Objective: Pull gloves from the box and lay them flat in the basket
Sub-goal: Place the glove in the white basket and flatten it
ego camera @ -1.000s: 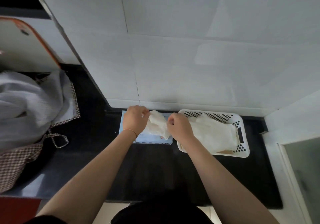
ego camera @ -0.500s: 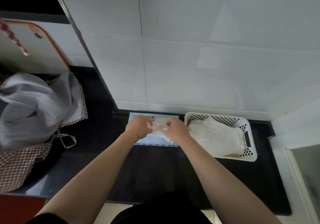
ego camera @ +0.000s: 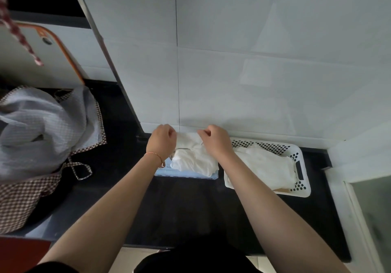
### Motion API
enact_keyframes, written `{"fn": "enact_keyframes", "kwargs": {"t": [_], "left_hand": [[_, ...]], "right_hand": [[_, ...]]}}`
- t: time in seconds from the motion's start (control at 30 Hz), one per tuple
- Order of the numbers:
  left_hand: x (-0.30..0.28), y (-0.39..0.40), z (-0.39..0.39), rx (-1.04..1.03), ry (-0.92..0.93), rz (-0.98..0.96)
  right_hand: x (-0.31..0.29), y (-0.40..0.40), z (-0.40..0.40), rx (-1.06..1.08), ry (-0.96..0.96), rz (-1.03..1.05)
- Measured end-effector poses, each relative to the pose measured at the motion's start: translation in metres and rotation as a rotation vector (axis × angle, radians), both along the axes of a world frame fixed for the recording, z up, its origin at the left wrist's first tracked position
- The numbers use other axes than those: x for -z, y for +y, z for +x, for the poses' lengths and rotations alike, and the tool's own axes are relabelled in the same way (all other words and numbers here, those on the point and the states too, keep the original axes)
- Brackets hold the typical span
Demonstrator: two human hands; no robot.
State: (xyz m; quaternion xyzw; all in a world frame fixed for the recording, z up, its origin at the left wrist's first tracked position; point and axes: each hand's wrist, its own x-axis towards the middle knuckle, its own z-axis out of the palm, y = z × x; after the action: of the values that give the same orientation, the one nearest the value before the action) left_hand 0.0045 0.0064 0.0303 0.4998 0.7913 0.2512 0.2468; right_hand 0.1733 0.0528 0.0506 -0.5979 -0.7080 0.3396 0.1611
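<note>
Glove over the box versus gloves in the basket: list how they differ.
The glove over the box is held up by the left hand and right hand and hangs bunched; the gloves in the basket lie spread flat, untouched, inside the white basket. Both are thin and whitish.

Wall (ego camera: 254, 82) close behind basket (ego camera: 304, 190)

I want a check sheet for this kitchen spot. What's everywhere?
Surface: black counter, bare in front.
Job's things: glove stretched over blue box; white basket beside it holds gloves.
Clutter: checkered cloth bag on the left.
Grips: left hand and right hand both pinch the glove.
Cables: nothing seen.
Surroundings: white tiled wall; orange-edged board far left.
</note>
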Motion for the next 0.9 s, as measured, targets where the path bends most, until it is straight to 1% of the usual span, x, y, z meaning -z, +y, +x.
{"fn": "enact_keyframes", "kwargs": {"t": [0.1, 0.2, 0.3, 0.4, 0.47, 0.5, 0.63, 0.7, 0.77, 0.83, 0.9], "left_hand": [[-0.008, 0.007, -0.001, -0.010, -0.079, 0.052], [-0.012, 0.013, 0.002, 0.015, -0.172, 0.027], [-0.013, 0.014, 0.006, 0.037, -0.213, 0.006], [-0.017, 0.013, 0.009, 0.037, -0.227, 0.022], [-0.021, 0.014, 0.007, 0.034, -0.229, 0.021], [-0.024, 0.014, 0.006, 0.034, -0.233, 0.019], [-0.032, 0.016, 0.003, 0.055, -0.244, 0.027], [-0.034, 0.015, 0.002, 0.113, -0.279, -0.017], [-0.031, 0.012, 0.001, 0.199, -0.345, -0.115], [-0.020, 0.007, -0.001, 0.283, -0.384, -0.254], [-0.005, 0.000, -0.002, 0.380, -0.345, -0.379]], "right_hand": [[-0.008, 0.003, 0.003, 0.000, 0.041, -0.032], [-0.015, 0.002, 0.003, -0.020, 0.074, -0.118], [-0.015, -0.002, 0.003, -0.046, 0.089, -0.186], [-0.007, -0.005, 0.002, -0.146, -0.015, -0.149], [-0.002, -0.006, 0.001, -0.158, -0.095, -0.105], [0.000, -0.006, 0.001, -0.135, -0.103, -0.081], [-0.006, -0.001, -0.001, -0.027, -0.037, 0.024], [-0.009, 0.003, -0.002, -0.020, -0.028, 0.056], [-0.012, 0.005, -0.003, -0.058, -0.058, 0.088], [-0.013, 0.004, -0.004, -0.141, -0.172, 0.093], [-0.012, 0.001, -0.004, -0.286, -0.300, 0.043]]}}
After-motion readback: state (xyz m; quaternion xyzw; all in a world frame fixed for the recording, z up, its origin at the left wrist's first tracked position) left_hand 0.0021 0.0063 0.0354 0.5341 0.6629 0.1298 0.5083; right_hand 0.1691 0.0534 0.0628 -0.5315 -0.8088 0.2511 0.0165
